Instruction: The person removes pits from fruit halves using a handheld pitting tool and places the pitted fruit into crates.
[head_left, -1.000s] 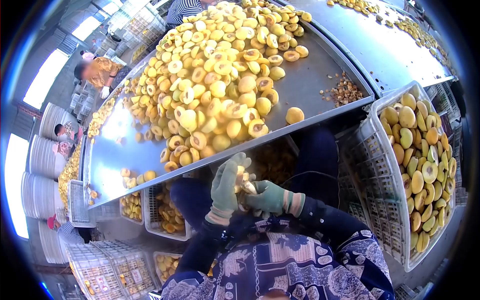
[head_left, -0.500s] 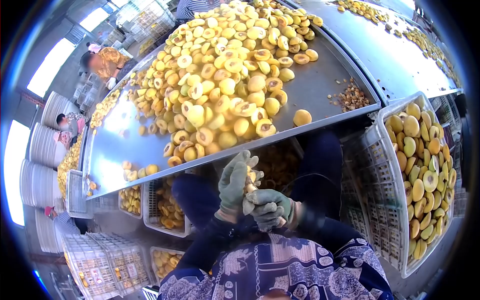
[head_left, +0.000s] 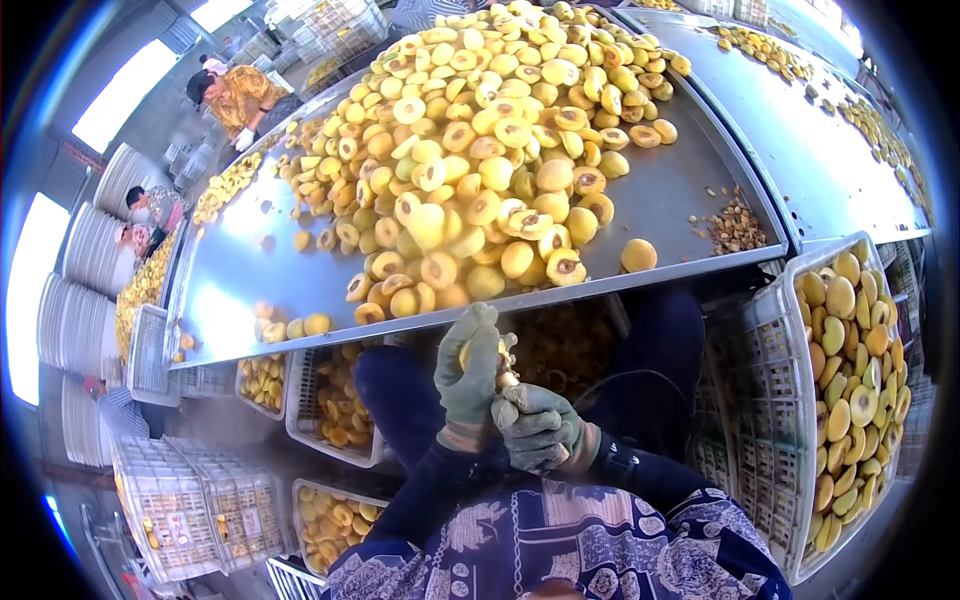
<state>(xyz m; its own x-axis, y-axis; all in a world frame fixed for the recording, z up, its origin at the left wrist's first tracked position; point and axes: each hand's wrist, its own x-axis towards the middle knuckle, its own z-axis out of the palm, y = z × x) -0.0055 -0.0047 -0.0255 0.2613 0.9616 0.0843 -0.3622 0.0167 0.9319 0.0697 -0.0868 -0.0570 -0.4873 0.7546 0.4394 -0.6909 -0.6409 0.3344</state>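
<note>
My left hand point(head_left: 467, 378), in a grey-green glove, is closed around an apricot point(head_left: 505, 362); only part of the yellow fruit shows between thumb and fingers. Just below and to the right, my right hand point(head_left: 543, 430), gloved alike, has its fingers curled in tightly against the fruit. Whatever it grips is hidden. Both hands are above my lap, in front of the near edge of a metal table point(head_left: 705, 190). A large heap of halved yellow apricots point(head_left: 480, 150) covers much of that table, some with brown pits showing. One apricot point(head_left: 638, 255) lies apart near the edge.
A small pile of pits point(head_left: 737, 228) lies at the table's right corner. A full crate of apricots point(head_left: 862, 390) stands at my right. More crates point(head_left: 335, 400) sit under the table at left, beside stacked white crates point(head_left: 200, 505). A co-worker point(head_left: 243, 100) is across the table.
The camera view has turned slightly, so the table and heap sit a little lower and further right. My hands stay together; less of the apricot shows between them.
</note>
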